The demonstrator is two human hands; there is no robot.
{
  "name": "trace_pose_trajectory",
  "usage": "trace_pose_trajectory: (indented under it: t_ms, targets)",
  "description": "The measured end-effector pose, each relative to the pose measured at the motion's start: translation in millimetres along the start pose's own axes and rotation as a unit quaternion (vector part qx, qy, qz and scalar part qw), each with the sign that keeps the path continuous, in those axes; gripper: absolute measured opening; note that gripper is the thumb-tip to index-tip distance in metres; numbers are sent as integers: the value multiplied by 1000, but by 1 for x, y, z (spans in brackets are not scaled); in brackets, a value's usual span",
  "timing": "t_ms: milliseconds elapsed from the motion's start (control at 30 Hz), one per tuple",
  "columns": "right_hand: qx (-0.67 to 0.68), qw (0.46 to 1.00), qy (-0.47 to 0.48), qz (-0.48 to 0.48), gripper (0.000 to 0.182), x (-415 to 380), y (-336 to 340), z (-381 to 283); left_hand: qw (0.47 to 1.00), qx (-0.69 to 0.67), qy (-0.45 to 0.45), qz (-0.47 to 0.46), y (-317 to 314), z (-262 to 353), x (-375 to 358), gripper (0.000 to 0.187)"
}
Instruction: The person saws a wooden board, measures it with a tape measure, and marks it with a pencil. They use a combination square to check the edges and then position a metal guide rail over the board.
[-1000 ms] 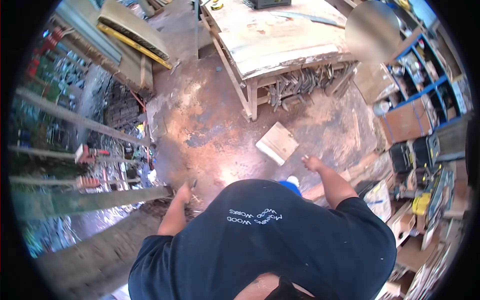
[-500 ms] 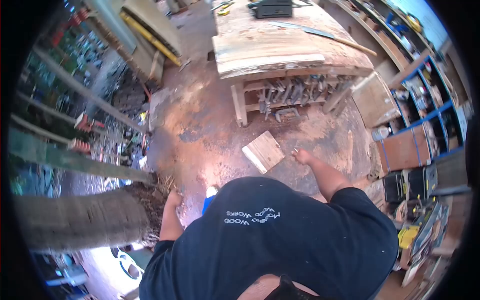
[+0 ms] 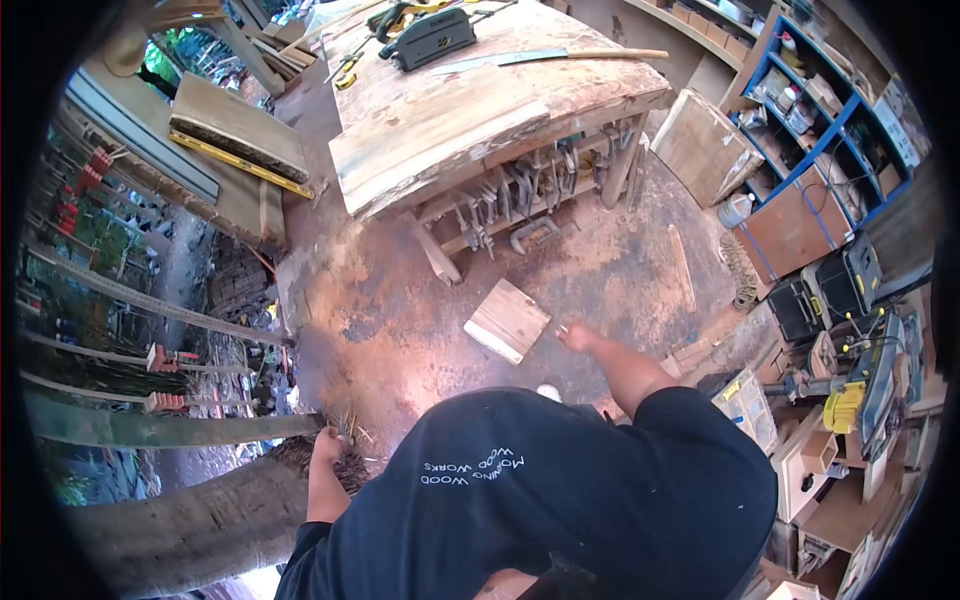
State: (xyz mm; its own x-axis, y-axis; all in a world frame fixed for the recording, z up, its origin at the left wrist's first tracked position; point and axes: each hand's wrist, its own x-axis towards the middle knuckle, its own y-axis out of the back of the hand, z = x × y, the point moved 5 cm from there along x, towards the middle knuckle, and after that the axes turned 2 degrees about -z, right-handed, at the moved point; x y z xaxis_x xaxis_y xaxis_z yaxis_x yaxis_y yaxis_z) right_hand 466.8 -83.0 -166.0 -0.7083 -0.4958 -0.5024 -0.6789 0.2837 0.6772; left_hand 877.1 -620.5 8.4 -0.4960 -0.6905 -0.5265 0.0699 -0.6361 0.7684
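My right hand (image 3: 576, 338) is held low out in front of me, its fingers closed around something small with a pale tip that I cannot make out. Just left of it in view is a square wooden board (image 3: 508, 322), which appears to lie flat on the floor; a narrow gap separates the two. My left hand (image 3: 327, 444) hangs at my side, close in view to the rough end of a thick trunk or log (image 3: 190, 525). Its fingers are too small and shaded to read.
Ahead stands a workbench (image 3: 440, 150) bearing a black power tool (image 3: 435, 40) and a handsaw (image 3: 510, 60), with clamps (image 3: 510, 200) hanging beneath. Blue shelving (image 3: 850, 110) and tool cases (image 3: 825, 295) line the right. A wood strip (image 3: 682, 268) lies on the floor.
My view has swung, bringing more of the bench's far side and right-hand shelves into sight. A pale shoe tip now shows below the board. My right hand stays beside the board.
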Motion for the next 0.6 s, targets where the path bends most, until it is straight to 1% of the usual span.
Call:
trace_pose_trajectory:
  t_ms: [33, 67, 133, 167, 200, 233, 267, 333, 367, 433, 500, 533, 567, 600]
  targets:
    - [-9, 1000, -5, -8, 50, 3, -7, 13, 999, 10, -40, 8, -5, -26, 33, 25]
    - [-11, 1000, -3, -11, 50, -3, -8, 17, 999, 9, -35, 9, -2, -35, 53, 25]
    - [34, 993, -87, -78, 50, -6, -6, 26, 999, -30, -41, -15, -2, -38, 71, 30]
    - [25, 993, -79, -85, 50, -5, -9, 26, 999, 1, -45, -9, 3, -23, 64, 31]
    - [42, 991, -86, -93, 49, -1, -16, 29, 998, 32, -45, -3, 15, -1, 54, 33]
    - [55, 989, -90, -100, 47, 11, -15, 29, 998, 43, -51, 10, 22, 29, 38, 32]
    - [42, 990, -80, -111, 47, 22, -19, 27, 997, 57, -52, 19, 30, 45, 26, 32]
    - [136, 977, -118, -117, 44, 34, -30, 24, 998, 38, -46, 29, 28, 20, 56, 32]
    - [124, 978, -115, -125, 44, 39, -30, 15, 999, 29, -35, 29, 32, 17, 61, 32]
    - [103, 978, -118, -135, 40, 51, -24, -11, 998, 29, -59, 4, 36, 23, 66, 32]
    - [85, 981, -111, -138, 39, 61, -12, -53, 999, 2, -47, -3, 37, 13, 84, 31]
    - [79, 981, -108, -142, 37, 62, -11, -78, 999, -13, -38, -13, 41, 3, 95, 31]
    - [75, 981, -112, -141, 37, 65, -11, -103, 997, -30, -69, 4, 40, -15, 116, 28]
    - [92, 981, -109, -133, 39, 73, -9, -131, 997, -30, -74, -2, 35, -33, 140, 28]
